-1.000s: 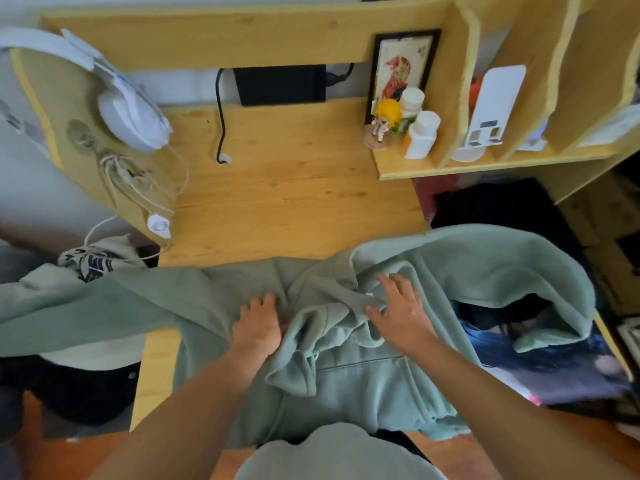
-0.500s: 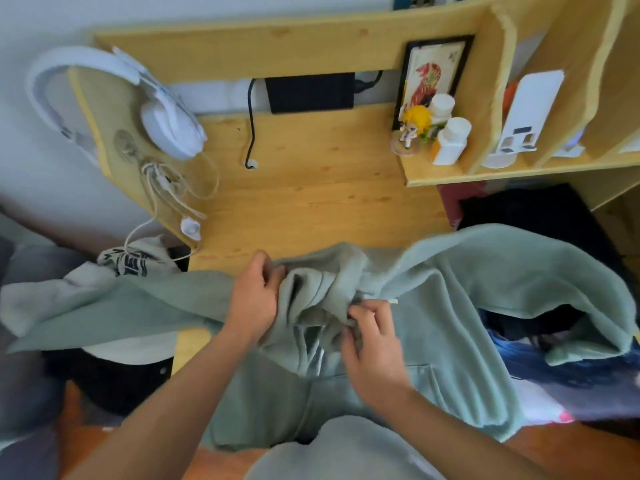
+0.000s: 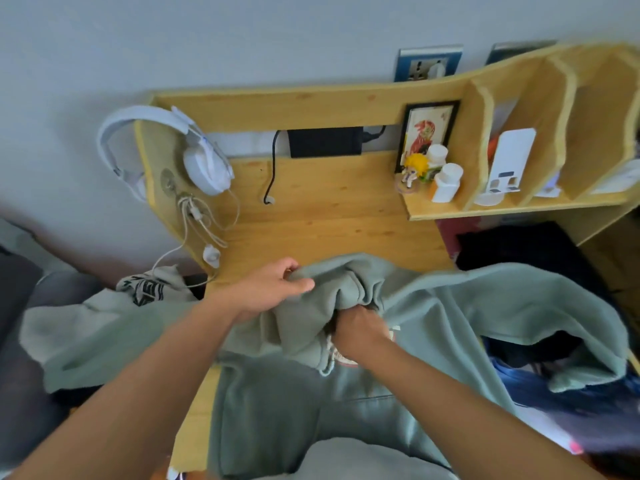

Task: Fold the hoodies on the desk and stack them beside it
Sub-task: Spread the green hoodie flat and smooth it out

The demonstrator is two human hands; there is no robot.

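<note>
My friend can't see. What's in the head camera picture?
Two hands bunch up a green hoodie on a wooden desk: the left hand grips its top edge, the right hand digs into the folds. White headphones hang on the desk's left side.

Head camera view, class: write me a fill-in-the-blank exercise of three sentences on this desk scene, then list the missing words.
1. Both the left hand and the right hand grip a hoodie whose colour is ____.
2. The white ____ hang on the desk's left side panel.
3. The small yellow-haired figurine stands in front of a framed ____.

Missing words: green; headphones; picture
</note>
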